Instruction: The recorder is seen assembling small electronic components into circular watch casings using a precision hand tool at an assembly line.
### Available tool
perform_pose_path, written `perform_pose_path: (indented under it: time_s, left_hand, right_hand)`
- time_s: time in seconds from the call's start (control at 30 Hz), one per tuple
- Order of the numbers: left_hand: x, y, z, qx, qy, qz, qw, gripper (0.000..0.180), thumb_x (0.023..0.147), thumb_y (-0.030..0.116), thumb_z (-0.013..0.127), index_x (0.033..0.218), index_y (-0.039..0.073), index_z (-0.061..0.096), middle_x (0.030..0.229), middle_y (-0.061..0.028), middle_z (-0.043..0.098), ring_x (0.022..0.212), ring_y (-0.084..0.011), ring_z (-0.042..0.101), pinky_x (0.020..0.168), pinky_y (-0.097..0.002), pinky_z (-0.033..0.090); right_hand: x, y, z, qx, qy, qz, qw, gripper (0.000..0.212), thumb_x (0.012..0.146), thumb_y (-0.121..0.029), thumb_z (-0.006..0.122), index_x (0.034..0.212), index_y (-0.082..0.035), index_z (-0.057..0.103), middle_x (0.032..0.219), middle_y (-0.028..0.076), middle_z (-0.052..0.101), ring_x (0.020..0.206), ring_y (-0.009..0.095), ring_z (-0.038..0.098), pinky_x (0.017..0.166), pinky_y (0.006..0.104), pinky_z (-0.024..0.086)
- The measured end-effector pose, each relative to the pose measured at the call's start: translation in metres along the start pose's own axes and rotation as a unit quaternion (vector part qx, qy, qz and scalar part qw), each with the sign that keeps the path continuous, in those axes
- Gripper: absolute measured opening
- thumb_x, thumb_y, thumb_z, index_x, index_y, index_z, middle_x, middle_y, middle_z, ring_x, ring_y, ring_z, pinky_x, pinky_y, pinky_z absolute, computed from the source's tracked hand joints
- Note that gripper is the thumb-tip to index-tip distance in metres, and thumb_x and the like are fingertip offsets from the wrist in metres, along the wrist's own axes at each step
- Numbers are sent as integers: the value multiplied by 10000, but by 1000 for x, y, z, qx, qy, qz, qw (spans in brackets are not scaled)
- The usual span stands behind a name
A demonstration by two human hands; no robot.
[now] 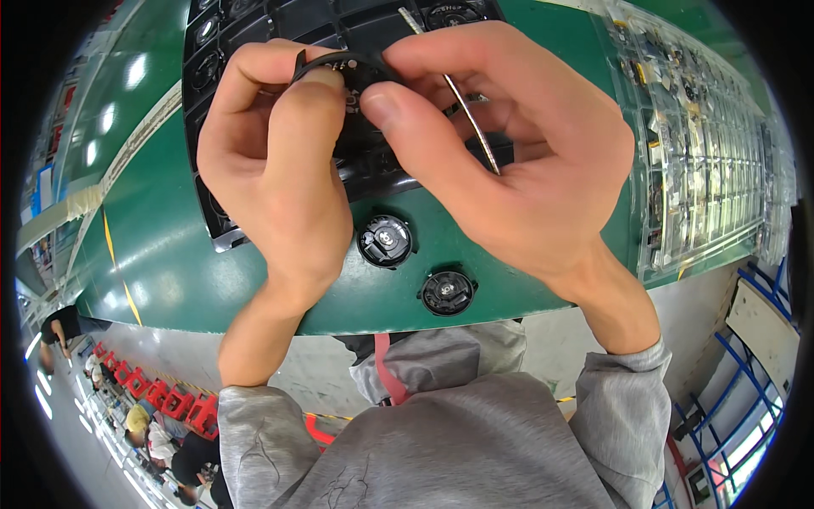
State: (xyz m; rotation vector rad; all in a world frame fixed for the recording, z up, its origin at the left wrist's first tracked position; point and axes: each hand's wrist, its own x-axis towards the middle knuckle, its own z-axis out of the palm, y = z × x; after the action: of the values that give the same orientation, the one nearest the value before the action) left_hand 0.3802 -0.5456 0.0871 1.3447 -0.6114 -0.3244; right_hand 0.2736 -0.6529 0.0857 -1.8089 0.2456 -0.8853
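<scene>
High in the view, above a black compartment tray (356,182), both hands are raised close together. My left hand (284,153) is closed, its thumb and bent fingers pinching a round black part with a curved rim (348,58) and small bright dots on its face. My right hand (526,144) holds the same part's right side between thumb and index finger. A thin metal rod-like tool (462,103) slants through the right hand, its lower end against the palm. Nearer me, two round black housings (386,240) (447,291) lie on the green table, apart from each other.
Clear plastic trays (695,161) full of small parts are stacked on the right side of the green table (161,254). The table's front edge runs close to my body. At the far lower left are people and red stools (203,416). Blue metal frames (746,356) stand at the right.
</scene>
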Motion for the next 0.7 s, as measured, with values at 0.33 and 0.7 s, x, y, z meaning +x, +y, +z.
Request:
perform_pose_path:
  time_s: [0.33, 0.7]
  left_hand:
    - [2, 0, -2, 28, -42, 8, 999, 222, 980, 73, 495, 1094, -72, 620, 1022, -74, 632, 923, -123, 583, 849, -261, 466]
    - [-1, -1, 1, 36, -61, 47, 996, 231, 973, 93, 536, 1112, -70, 622, 1017, -82, 653, 919, -123, 599, 848, -261, 473]
  right_hand:
    - [-6, 2, -2, 54, 24, 43, 997, 239, 888, 72, 731, 1122, 57, 684, 941, 88, 737, 755, 95, 697, 640, 190, 571]
    - [2, -6, 0, 186, 43, 172, 966, 93, 942, -27, 697, 998, 46, 683, 788, 38, 658, 661, 63, 583, 588, 207, 459]
